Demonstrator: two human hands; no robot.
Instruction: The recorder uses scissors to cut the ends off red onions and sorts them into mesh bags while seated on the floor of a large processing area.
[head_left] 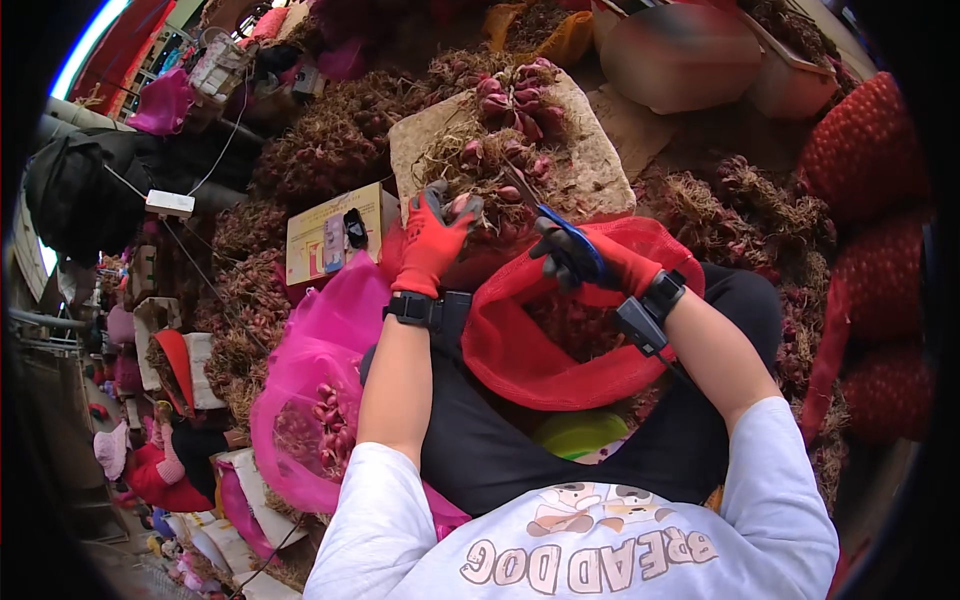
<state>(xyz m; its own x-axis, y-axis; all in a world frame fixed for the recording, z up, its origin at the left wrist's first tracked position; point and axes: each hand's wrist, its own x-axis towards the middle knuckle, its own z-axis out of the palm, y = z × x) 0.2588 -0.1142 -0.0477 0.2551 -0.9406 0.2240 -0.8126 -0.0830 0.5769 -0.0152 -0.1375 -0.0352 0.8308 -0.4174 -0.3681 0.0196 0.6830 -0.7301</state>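
- A pink mesh bag point(340, 312), shallots inside, lies left of the lap; a box point(303, 243) is beyond it.
- The left hand point(436, 238), in a red glove with dark fingertips, is at the slab's near-left corner, fingers curled closed around a bulb point(463, 204).
- Shallots point(518, 98) with dry stalks run from the slab point(598, 165)'s far edge to its near edge.
- Scissors point(553, 213) point at them, blue handles gripped in the right hand point(622, 260)'s bent fingers, off the near edge.
- Below is an open red mesh bag point(500, 345).
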